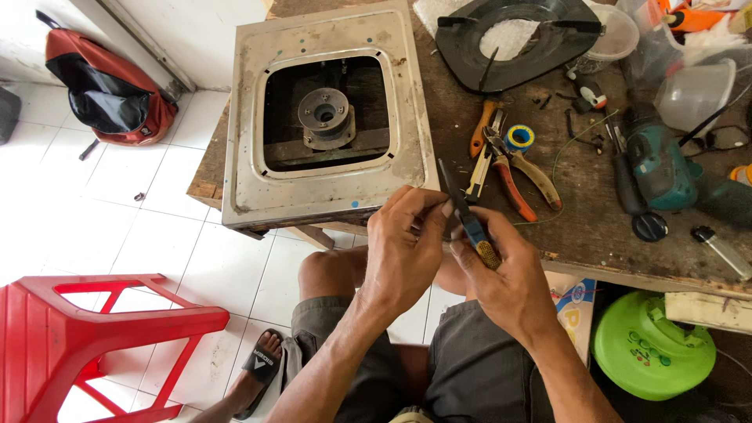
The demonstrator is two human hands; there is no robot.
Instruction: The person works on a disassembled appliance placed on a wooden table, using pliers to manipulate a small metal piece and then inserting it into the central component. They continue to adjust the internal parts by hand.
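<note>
The left hand point(403, 247) and right hand point(501, 270) meet just off the near edge of the workbench point(619, 235), above the person's lap. The right hand's fingers are closed around the blue and yellow handles of a pair of pliers point(468, 219), whose dark nose points up and away toward the bench. The left hand's fingertips are pinched together at the pliers' nose; whatever small part they pinch is hidden, so I cannot tell what it is. Holding the work this close to the body seems to give both hands a steady, well-lit view.

On the bench's left end, overhanging the corner, lies a worn metal stove body point(329, 117) with a square opening showing a round burner base point(327, 117). Near the middle of the bench, within easy reach, lie orange-handled pliers point(513, 168) and a roll of blue tape point(519, 138). A black ring-shaped top point(517, 35) sits at the far edge, a green drill point(662, 160) toward the right. A red stool point(86, 329) stands on the tiled floor at the left
</note>
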